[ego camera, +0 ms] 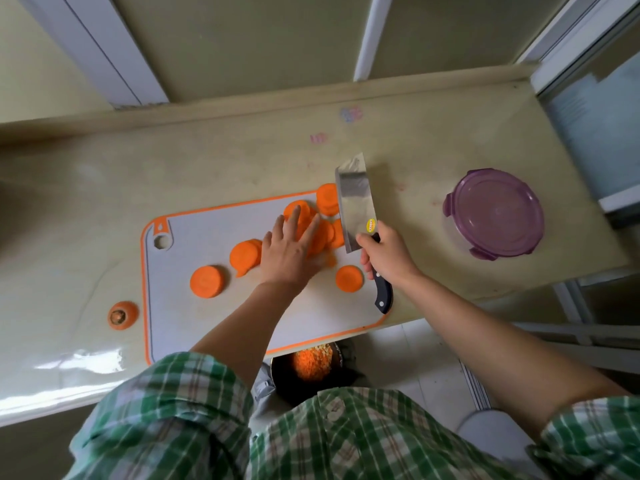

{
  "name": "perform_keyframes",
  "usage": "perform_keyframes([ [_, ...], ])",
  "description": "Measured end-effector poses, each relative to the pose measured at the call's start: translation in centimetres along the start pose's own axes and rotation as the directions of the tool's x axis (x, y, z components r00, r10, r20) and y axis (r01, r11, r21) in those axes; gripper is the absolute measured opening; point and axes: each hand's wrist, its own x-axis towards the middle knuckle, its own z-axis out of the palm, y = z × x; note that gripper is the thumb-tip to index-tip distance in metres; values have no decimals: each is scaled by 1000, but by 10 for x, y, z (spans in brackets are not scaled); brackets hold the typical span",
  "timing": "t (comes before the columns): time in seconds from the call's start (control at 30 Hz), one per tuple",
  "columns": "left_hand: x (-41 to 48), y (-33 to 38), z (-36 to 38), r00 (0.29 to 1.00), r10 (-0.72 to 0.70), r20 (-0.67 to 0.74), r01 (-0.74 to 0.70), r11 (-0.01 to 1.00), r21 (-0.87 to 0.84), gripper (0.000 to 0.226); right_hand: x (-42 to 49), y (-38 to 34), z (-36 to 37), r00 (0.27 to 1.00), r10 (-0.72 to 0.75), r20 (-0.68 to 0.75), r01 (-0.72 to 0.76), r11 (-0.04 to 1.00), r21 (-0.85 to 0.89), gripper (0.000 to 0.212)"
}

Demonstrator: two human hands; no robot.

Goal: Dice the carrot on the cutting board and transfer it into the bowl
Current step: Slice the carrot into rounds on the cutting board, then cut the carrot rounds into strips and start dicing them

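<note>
Head view, logged from my remote station.

1. Left hand (287, 251): fingers straight and spread wide, laid flat over a heap of carrot slices (325, 233) on the cutting board (194, 306). The fingertips are smeared by blur, so I would only say they seem to press on the heap. No finger curls round it.

2. Right hand (388, 258): fingers and thumb wrapped round the black handle of a cleaver (355, 206). The blade stands just right of the left fingertips, against the heap's right side, with its tip pointing away from the wearer.

3. More carrot on the board:
   - thick round (327, 199), just beyond the left fingertips and beside the blade
   - short stack (246, 254), just left of the left little finger
   - single round (207, 281), further left of that finger
   - near round (349, 278), between the two wrists, just below the right-hand fingers

4. Carrot top (123, 315): off the board on the counter (86, 202), well left of the left fingers.

5. Bowl (285, 382): dark, below the board's near edge, well behind both sets of fingers. It holds diced carrot (313, 365).

6. Purple lidded container (498, 213): on the counter, well right of the right-hand fingers.

7. Plaid shirt (173, 410): green and white, at the bottom of the view.
</note>
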Motion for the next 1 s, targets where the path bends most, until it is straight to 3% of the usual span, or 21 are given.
perform_keyframes([
  [0.1, 9, -3, -4, 999, 31, -35, -30, 999, 36, 60, 3, 4, -7, 999, 4, -37, -5, 1000, -30, 16],
  [0.17, 13, -8, -9, 998, 23, -56, -20, 999, 50, 54, 9, 7, -12, 990, -89, -111, 63, 974, -218, 19],
  [0.27, 11, -18, -9, 994, -28, -104, 34, 998, 55, 52, 19, 8, -18, 963, -246, -107, 130, 779, -613, 22],
  [0.37, 9, -27, -5, 990, -47, -134, 55, 997, 58, 47, 25, 4, -14, 961, -270, -56, 143, 661, -736, 16],
  [0.67, -13, -62, -3, 987, 48, -152, -20, 983, 183, 44, -8, 7, 42, 925, -369, 89, 305, 583, -753, 12],
  [1.0, -61, -121, -3, 985, -111, -135, 133, 976, 171, 52, -33, -14, 118, 922, -357, 152, 357, 627, -692, 8],
])
